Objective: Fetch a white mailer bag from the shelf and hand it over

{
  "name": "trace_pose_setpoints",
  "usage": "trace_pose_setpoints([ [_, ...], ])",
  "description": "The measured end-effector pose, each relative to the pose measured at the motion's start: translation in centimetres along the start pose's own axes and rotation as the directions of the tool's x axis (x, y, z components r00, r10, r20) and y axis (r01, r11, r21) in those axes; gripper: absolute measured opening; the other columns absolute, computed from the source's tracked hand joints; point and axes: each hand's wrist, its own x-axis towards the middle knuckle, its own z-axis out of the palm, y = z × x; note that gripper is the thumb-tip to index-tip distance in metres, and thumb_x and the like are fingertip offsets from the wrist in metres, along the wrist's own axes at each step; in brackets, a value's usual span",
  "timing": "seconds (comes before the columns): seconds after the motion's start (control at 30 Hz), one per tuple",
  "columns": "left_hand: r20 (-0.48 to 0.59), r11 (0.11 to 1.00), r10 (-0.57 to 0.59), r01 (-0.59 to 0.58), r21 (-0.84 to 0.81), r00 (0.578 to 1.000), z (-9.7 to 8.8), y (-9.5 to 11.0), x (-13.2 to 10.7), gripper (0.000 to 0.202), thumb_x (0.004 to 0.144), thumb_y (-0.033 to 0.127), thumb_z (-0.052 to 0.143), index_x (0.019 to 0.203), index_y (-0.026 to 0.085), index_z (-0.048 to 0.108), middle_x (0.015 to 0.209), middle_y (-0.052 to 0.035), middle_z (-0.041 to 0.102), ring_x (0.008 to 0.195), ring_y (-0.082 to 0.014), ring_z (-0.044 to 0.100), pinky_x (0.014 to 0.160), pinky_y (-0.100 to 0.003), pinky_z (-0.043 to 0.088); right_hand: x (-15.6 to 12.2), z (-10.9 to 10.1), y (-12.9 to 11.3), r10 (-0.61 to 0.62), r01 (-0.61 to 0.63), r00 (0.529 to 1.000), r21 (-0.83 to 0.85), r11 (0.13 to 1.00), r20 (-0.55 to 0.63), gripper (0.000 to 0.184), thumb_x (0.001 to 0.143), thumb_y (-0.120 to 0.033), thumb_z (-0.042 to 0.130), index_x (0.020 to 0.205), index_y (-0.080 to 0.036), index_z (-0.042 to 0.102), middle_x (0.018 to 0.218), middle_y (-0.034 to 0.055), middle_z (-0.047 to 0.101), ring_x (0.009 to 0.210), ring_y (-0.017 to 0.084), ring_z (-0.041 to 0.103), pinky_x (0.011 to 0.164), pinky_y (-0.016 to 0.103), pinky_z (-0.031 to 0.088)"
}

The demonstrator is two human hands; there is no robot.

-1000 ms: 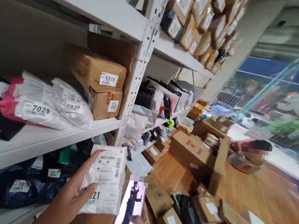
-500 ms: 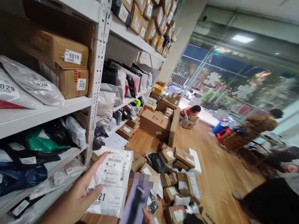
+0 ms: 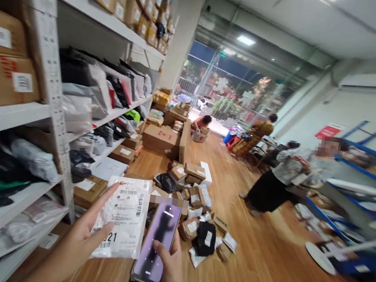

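Note:
My left hand [image 3: 79,241] grips a small white plastic mailer [image 3: 124,217] with barcodes and a printed number ending in 21, held up in front of me. Beside it, my right hand [image 3: 170,280] holds a smartphone [image 3: 156,241] upright, thumb resting on its purple screen. Both are at the bottom middle of the view, next to the white metal shelving [image 3: 52,89] on my left, which is packed with bagged parcels and cardboard boxes.
A heap of boxes and bags [image 3: 194,209] lies on the wooden floor ahead. Larger cartons [image 3: 161,139] stand further back. One person crouches near the glass front [image 3: 203,124], others stand at the right [image 3: 283,176]. Blue shelving [image 3: 363,189] lines the right wall.
My view has swung right, away from the shelf towards the room. Both hands kept their hold; the phone screen changed from a picture to a plain purple display.

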Motion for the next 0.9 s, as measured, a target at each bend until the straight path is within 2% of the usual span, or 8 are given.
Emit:
trace_pose_setpoints([
  [0.13,0.107,0.999,0.039,-0.038,-0.005,0.993,3.7,-0.4,2.0,0.063,0.088,0.042,0.055,0.146,0.038,0.03,0.156,0.0056,0.03,0.143,-0.0164,0.026,0.117,-0.033,0.02,0.6,-3.3,-1.3,-0.064,0.064,0.998,0.002,0.998,-0.029,0.062,0.061,-0.032,0.082,0.116,-0.02,0.055,0.101,0.0036,0.071,0.087,0.019,0.063,0.075,0.027,0.048],
  [0.3,0.164,0.994,0.067,-0.052,-0.094,0.984,10.8,-0.7,5.2,0.065,0.083,0.044,0.062,0.143,0.035,0.038,0.153,0.0036,0.036,0.141,-0.0185,0.032,0.115,-0.031,0.026,1.6,-9.0,-4.3,-0.063,0.081,0.989,0.137,0.987,-0.131,0.061,0.063,-0.026,0.076,0.119,-0.022,0.054,0.102,0.0022,0.071,0.09,0.018,0.063,0.075,0.025,0.047],
  [0.43,0.13,0.972,-0.026,0.055,-0.23,0.991,17.8,-0.3,7.7,0.07,0.073,0.048,0.072,0.136,0.031,0.049,0.149,-0.0011,0.044,0.138,-0.025,0.037,0.112,-0.034,0.035,2.7,-14.5,-7.3,-0.131,0.146,0.987,0.171,0.974,-0.096,0.073,0.05,-0.017,0.082,0.118,-0.021,0.053,0.089,-0.0002,0.072,0.071,0.013,0.061,0.062,0.021,0.044],
  [0.5,0.124,0.944,-0.122,0.154,-0.291,0.985,21.2,-0.1,8.7,0.074,0.067,0.052,0.076,0.132,0.027,0.053,0.146,-0.0051,0.048,0.136,-0.0298,0.039,0.11,-0.039,0.038,3.3,-17.2,-8.8,-0.179,0.187,0.982,0.177,0.966,-0.057,0.081,0.046,-0.016,0.086,0.119,-0.021,0.053,0.088,-0.0003,0.072,0.073,0.014,0.063,0.064,0.022,0.046],
  [0.63,0.187,0.888,-0.274,0.323,-0.326,0.943,26.8,0.0,10.1,0.091,0.053,0.056,0.084,0.133,0.027,0.051,0.136,-0.0063,0.058,0.128,-0.0293,0.05,0.109,-0.042,0.038,5.0,-21.7,-11.6,-0.183,0.22,0.969,0.243,0.945,-0.165,0.071,0.064,-0.039,0.082,0.126,-0.022,0.051,0.112,0.0051,0.07,0.101,0.021,0.065,0.087,0.031,0.05],
  [0.7,0.184,0.866,-0.327,0.372,-0.333,0.927,28.8,-0.1,10.7,0.095,0.048,0.056,0.086,0.133,0.032,0.05,0.134,-0.0035,0.06,0.127,-0.0269,0.051,0.109,-0.04,0.037,6.2,-23.5,-12.5,-0.155,0.231,0.951,0.281,0.932,-0.268,0.065,0.07,-0.053,0.074,0.123,-0.021,0.056,0.119,0.006,0.068,0.113,0.024,0.06,0.095,0.036,0.048],
  [0.77,0.185,0.837,-0.382,0.424,-0.347,0.906,30.3,-0.2,11.3,0.098,0.044,0.056,0.087,0.133,0.034,0.05,0.134,-0.002,0.06,0.127,-0.0276,0.051,0.107,-0.04,0.039,7.3,-24.7,-13.1,-0.159,0.27,0.923,0.297,0.916,-0.349,0.066,0.066,-0.062,0.072,0.117,-0.02,0.063,0.124,0.0058,0.066,0.124,0.027,0.053,0.101,0.038,0.045],
  [0.9,0.158,0.85,-0.387,0.418,-0.321,0.908,31.7,-0.8,13.2,0.099,0.041,0.056,0.088,0.13,0.035,0.051,0.136,-0.0013,0.058,0.129,-0.0305,0.049,0.108,-0.042,0.039,9.1,-25.6,-13.9,-0.2,0.362,0.849,0.261,0.895,-0.489,0.064,0.048,-0.06,0.083,0.103,-0.027,0.072,0.133,-0.0022,0.061,0.136,0.024,0.041,0.108,0.031,0.039],
])
